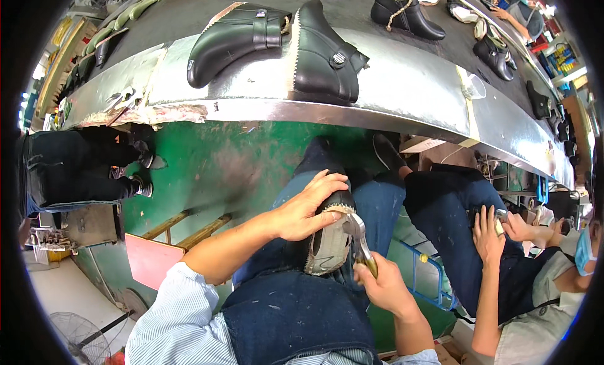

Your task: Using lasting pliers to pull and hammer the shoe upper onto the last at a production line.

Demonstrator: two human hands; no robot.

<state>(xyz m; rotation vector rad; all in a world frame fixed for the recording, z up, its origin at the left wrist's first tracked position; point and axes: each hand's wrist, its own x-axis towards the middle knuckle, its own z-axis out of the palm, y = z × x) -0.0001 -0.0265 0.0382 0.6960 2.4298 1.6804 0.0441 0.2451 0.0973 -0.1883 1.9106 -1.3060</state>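
Sole up on my lap lies a black shoe upper pulled over a last (328, 250), its pale underside and ragged lining edge showing. My left hand (308, 208) is wrapped over its far part, thumb pressed on the edge of the sole. My right hand (385, 284) grips lasting pliers (358, 230) by a yellowish handle. Their metal head touches the right edge of the underside near my left thumb; whether the jaws pinch the lining cannot be made out. The side of the shoe toward my body is partly in shadow.
Two black boots (242, 41) (327, 57) lie on the metal-edged bench (415, 82) ahead, with more shoes farther along. At right a seated co-worker (535, 289) works with both hands; another person (69, 167) is at left. A pink-topped stool (154, 261) and a fan (75, 333) stand left.
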